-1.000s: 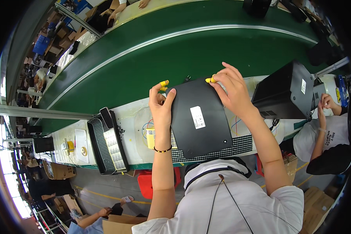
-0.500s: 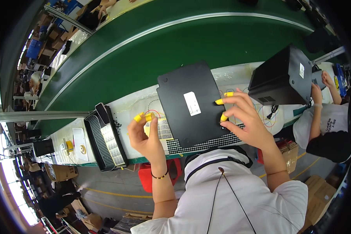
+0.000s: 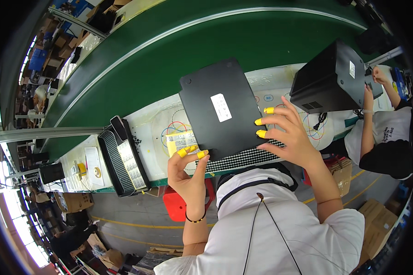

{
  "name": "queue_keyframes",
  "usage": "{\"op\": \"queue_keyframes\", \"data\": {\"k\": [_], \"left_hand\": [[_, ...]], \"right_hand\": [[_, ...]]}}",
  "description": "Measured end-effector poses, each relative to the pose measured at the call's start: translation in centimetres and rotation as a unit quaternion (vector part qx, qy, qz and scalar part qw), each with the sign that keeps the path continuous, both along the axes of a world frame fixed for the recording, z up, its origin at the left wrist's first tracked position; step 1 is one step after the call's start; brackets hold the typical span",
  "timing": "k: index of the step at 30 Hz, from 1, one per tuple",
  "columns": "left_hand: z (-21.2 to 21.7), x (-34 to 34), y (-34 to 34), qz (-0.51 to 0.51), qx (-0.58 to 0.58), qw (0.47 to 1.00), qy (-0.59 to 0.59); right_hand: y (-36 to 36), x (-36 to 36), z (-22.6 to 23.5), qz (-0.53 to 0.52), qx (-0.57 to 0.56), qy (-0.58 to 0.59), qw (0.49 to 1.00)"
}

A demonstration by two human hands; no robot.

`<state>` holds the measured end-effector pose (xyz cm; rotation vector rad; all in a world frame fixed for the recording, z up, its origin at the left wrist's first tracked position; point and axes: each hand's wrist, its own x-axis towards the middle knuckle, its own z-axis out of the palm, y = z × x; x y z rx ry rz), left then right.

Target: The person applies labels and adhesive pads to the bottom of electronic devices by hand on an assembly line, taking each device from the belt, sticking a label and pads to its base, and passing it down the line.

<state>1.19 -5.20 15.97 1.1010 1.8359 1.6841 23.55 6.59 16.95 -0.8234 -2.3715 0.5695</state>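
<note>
A flat black box with a white label and round feet lies tilted on the bench in front of me. My left hand, yellow cots on its fingertips, is at the box's lower left corner. Its thumb and fingers are drawn together; whatever lies between them is too small to make out. Along the right edge of the box, my right hand has its fingers spread, also in yellow cots, with the tips touching the edge. Under the box shows a sheet of small black round pads. A yellow-edged label sheet lies beside my left hand.
A black tray with a mesh-patterned sheet and labels stands to the left. At the right is a taller black box, with a co-worker's hands beside it. A green conveyor belt runs behind. A red stool is below.
My left hand has moved right and down to the box's lower left corner. My right thumb and index finger have parted slightly. The black box appears slightly higher in view.
</note>
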Motion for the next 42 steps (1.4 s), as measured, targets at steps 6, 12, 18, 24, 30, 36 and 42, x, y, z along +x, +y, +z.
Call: {"op": "queue_keyframes", "data": {"k": [6, 12, 18, 24, 30, 36, 42], "left_hand": [[-1.0, 0.2, 0.3, -0.008, -0.029, 0.996, 0.083], [-1.4, 0.5, 0.7, 0.009, -0.016, 0.970, 0.242], [-1.6, 0.5, 0.0, -0.004, 0.010, 0.932, 0.364], [-2.6, 1.1, 0.4, 0.020, -0.007, 0.976, 0.217], [-4.1, 1.3, 1.8, -0.110, 0.017, 0.941, -0.321], [-3.0, 0.3, 2.0, -0.083, -0.004, 0.990, -0.110], [9.7, -4.5, -1.9, -0.041, 0.205, 0.974, 0.084]], "right_hand": [[0.1, 0.2, -1.3, 0.018, 0.001, 0.025, 1.000], [-0.1, -0.1, -1.8, 0.004, -0.007, 0.061, 0.998], [-0.1, 0.2, -2.4, 0.013, -0.011, 0.059, 0.998], [-0.5, -0.6, -3.2, -0.025, -0.201, 0.220, 0.954], [2.3, -3.7, -2.0, -0.058, -0.472, 0.307, 0.824], [4.4, -6.3, -2.1, -0.043, -0.493, 0.302, 0.815], [9.1, -1.3, -2.8, -0.030, -0.455, 0.318, 0.832]]}}
